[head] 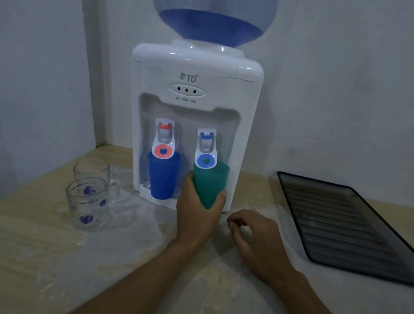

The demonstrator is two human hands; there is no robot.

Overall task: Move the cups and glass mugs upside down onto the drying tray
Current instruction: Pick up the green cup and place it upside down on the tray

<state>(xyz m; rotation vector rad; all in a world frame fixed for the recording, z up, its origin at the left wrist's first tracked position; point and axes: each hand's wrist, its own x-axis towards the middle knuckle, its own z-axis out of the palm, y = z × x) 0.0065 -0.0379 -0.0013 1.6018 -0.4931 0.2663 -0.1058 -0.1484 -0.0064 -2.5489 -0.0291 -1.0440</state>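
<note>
My left hand [199, 210] is wrapped around a green plastic cup [209, 182], which stands upright under the blue tap of the water dispenser [195, 79]. Under the red tap, a blue plastic cup [162, 178] stands upright on the drip ledge. Left of the dispenser are two upright glass mugs: a plain one [93, 170] at the back and one with purple prints [89, 203] in front. The dark ribbed drying tray [346, 221] lies at the right with nothing on it. My right hand [249, 228] hovers over the table between the cup and the tray, fingers loosely curled, holding nothing.
A large blue water bottle [212, 13] sits on top of the dispenser. The pale wooden table [38, 267] meets a wall at the back and left. The tray's right end runs to the table's right edge.
</note>
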